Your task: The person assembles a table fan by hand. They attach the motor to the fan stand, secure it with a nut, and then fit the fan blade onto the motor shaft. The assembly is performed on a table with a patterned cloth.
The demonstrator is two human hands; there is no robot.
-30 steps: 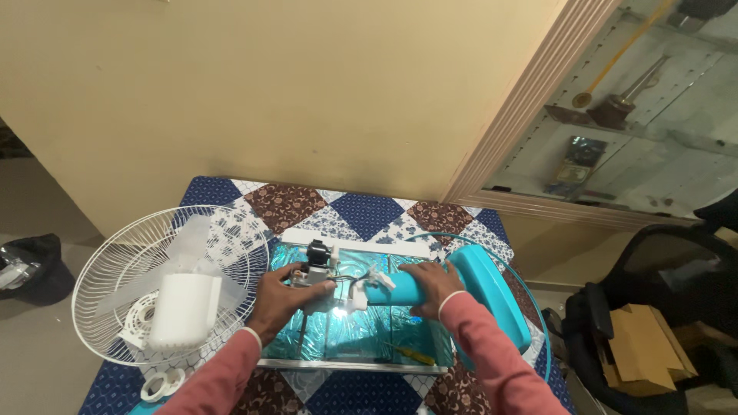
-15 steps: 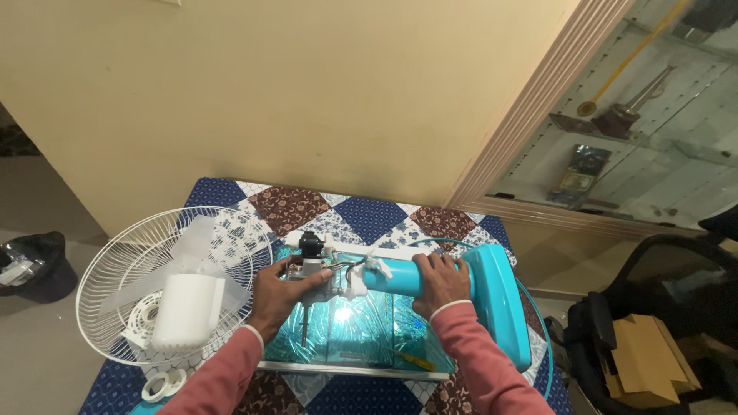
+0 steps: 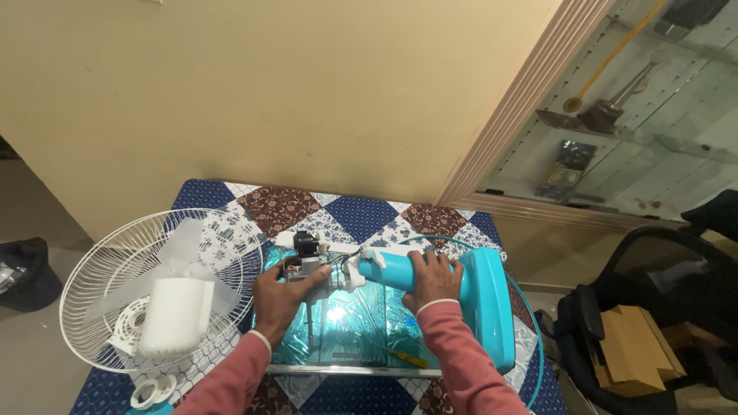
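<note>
Fingers [image 3: 307, 278] of the left hand [image 3: 278, 300] curl closed around the bare metal fan motor [image 3: 310, 265], thumb laid along its near side, while the right hand [image 3: 432, 280] wraps shut over the turquoise neck [image 3: 390, 269] of the fan stand. Over the past second the motor and neck have been lifted and swung from lying low over the shiny sheet to a higher, more level line, and the right hand has slid along the neck toward the base; the assembly now looks carried between both hands rather than rested, which suggests it is being turned for a better look at the joint. White plastic fittings [image 3: 360, 269] and thin wires sit where motor meets neck. The wide turquoise base [image 3: 492, 307] stands on edge at the right, touching the neck's far end. Beneath the hands lies a reflective teal sheet [image 3: 346, 330] with a yellow-handled screwdriver [image 3: 403, 358] near its front edge. To the left, a white wire fan guard [image 3: 92, 292] holds translucent blades and a white motor cover [image 3: 178, 317]. A roll of white tape [image 3: 146, 395] lies by the front corner. All rest on a surface spread with a patchwork quilt [image 3: 361, 215] of blue and brown.
</note>
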